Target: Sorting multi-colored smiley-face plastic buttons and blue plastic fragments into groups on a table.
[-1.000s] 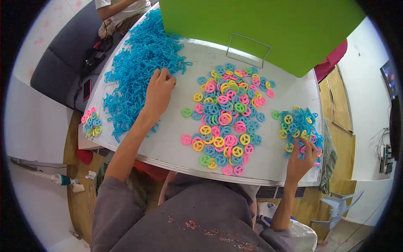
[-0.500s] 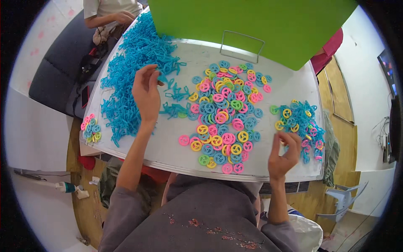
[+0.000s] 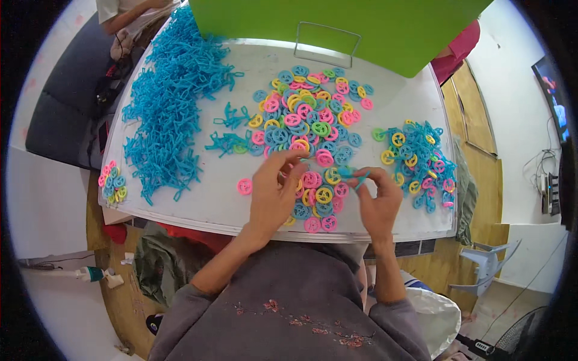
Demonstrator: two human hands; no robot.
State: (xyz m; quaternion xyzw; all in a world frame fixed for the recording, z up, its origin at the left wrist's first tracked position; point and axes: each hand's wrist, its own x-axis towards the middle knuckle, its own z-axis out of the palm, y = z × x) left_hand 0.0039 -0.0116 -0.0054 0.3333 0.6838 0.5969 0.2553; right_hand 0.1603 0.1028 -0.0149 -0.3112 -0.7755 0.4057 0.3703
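Observation:
My right hand (image 3: 381,203) pinches a small blue plastic piece (image 3: 357,175) above the right side of the wheel pile. My left hand (image 3: 274,189) is closed over the middle of the same pile, its thumb and fingers drawn together. What sits between those fingertips, if anything, I cannot make out. The pile of small plastic wheels (image 3: 321,130) mixes pink, yellow, blue and green. To the left spreads a big heap of blue link-like pieces (image 3: 162,114), with a few strays (image 3: 229,142) beside the wheels. On the right, a smaller heap (image 3: 419,162) mixes blue pieces with wheels.
A green board (image 3: 343,30) with a wire frame (image 3: 328,43) stands at the table's far edge. A small wheel cluster (image 3: 112,182) lies at the left corner of the white table (image 3: 208,195). Another person's arm (image 3: 129,17) shows at far left, a red sleeve (image 3: 456,45) at far right.
My left hand has moved right and nearer, from the blue heap to the wheels. My right hand has come left from the smaller heap, and a blue piece now shows in it. The view has shifted slightly.

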